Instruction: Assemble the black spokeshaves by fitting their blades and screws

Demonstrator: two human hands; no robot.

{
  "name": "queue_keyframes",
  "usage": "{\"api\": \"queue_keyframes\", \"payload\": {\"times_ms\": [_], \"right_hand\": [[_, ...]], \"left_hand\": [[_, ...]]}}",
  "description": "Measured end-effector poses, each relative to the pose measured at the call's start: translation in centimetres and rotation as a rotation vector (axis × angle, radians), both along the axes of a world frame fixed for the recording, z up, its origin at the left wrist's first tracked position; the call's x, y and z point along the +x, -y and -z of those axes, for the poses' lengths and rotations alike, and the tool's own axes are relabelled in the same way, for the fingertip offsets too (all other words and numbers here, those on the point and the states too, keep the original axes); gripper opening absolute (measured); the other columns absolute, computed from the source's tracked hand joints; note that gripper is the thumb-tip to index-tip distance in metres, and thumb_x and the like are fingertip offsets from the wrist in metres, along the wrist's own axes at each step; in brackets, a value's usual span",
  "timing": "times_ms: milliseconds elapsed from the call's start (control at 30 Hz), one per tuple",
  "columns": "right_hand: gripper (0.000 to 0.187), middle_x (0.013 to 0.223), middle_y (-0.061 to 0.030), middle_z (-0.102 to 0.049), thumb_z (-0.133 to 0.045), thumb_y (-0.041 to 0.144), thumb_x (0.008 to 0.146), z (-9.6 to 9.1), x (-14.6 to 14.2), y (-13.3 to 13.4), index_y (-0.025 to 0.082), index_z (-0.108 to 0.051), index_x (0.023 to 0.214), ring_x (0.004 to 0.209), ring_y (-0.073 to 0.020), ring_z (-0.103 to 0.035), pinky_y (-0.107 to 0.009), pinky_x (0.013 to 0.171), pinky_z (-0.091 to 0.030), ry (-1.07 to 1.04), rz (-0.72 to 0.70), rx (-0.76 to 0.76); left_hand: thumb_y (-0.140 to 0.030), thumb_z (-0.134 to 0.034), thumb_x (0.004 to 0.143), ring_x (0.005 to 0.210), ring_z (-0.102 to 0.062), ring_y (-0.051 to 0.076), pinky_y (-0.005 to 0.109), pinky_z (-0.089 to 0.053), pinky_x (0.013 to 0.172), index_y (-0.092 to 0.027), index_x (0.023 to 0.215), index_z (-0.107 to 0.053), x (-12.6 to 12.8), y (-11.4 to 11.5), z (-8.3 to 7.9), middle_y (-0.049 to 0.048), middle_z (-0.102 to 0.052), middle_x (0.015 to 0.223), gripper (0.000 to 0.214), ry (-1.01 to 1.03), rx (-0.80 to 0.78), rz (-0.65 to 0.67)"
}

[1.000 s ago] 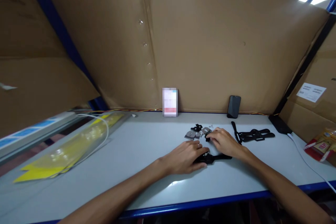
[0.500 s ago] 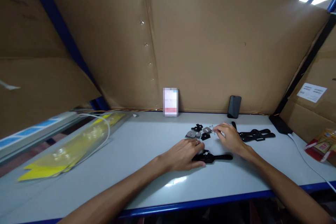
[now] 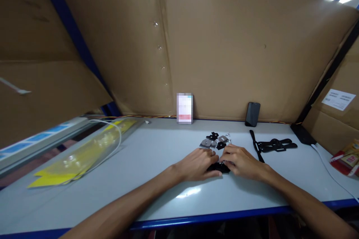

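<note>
My left hand (image 3: 198, 164) is closed around the left part of a black spokeshave body (image 3: 223, 168), pressing it on the table. My right hand (image 3: 239, 160) pinches a small silvery piece, by its look a screw, at the middle of that body; the fingertips largely hide it. Just beyond the hands lie grey blades (image 3: 206, 143), black cap plates (image 3: 221, 145) and several small silvery screws (image 3: 228, 134). Right of them, more black spokeshave bodies (image 3: 276, 144) lie in a group, one (image 3: 255, 145) standing apart at an angle.
At the back, a lit phone (image 3: 184, 109) and a dark phone (image 3: 252, 114) lean on the cardboard wall (image 3: 218, 52). A clear bag with yellow card (image 3: 81, 157) lies left beside a power strip (image 3: 42, 136). A white cable (image 3: 331, 170) runs down the right side near a red packet (image 3: 347, 158).
My right hand has come from the small silvery screws toward me and left, onto the spokeshave body. My left hand keeps holding the body. The view has shifted slightly.
</note>
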State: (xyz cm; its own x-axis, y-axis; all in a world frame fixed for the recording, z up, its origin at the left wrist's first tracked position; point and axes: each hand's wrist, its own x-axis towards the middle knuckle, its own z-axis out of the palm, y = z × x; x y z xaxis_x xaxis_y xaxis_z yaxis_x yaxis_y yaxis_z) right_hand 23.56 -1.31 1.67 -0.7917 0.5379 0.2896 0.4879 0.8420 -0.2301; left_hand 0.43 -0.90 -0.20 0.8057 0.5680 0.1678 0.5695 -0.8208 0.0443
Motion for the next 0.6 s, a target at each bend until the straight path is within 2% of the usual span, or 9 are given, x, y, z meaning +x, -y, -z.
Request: {"api": "queue_keyframes", "payload": {"times_ms": [100,267,600], "right_hand": [[0.028,0.096,-0.0063,-0.067,-0.056,0.002,0.090,0.04,-0.04,0.07,0.019,-0.075,0.100,0.091,-0.0193,-0.059,-0.031,0.078,-0.049,0.008,-0.025,0.025],[0.027,0.103,-0.0077,-0.068,-0.054,0.001,0.089,-0.52,-0.25,0.44,0.018,-0.074,0.099,0.095,-0.0205,-0.059,-0.034,0.084,-0.052,0.040,-0.062,0.046],[0.030,0.107,-0.0068,-0.069,-0.056,-0.004,0.084,-0.75,-0.65,0.39,0.018,-0.075,0.092,0.096,-0.0196,-0.062,-0.031,0.082,-0.052,0.033,-0.083,0.048]], "left_hand": [[-0.067,-0.049,0.098,0.074,-0.064,0.024,0.034,-0.045,0.067,-0.017,0.093,-0.070,-0.15,-0.16,0.11,0.0094,-0.069,0.086,0.054,0.010,-0.015,0.015],[-0.071,-0.043,0.098,0.074,-0.065,0.025,0.034,-0.045,0.066,-0.018,0.095,-0.073,-0.34,-0.42,0.20,0.0095,-0.069,0.084,0.061,0.054,-0.026,0.064],[-0.070,-0.046,0.098,0.075,-0.066,0.026,0.034,-0.045,0.066,-0.020,0.099,-0.076,-0.33,-0.59,0.07,0.0094,-0.072,0.083,0.058,0.029,-0.009,0.124]]}}
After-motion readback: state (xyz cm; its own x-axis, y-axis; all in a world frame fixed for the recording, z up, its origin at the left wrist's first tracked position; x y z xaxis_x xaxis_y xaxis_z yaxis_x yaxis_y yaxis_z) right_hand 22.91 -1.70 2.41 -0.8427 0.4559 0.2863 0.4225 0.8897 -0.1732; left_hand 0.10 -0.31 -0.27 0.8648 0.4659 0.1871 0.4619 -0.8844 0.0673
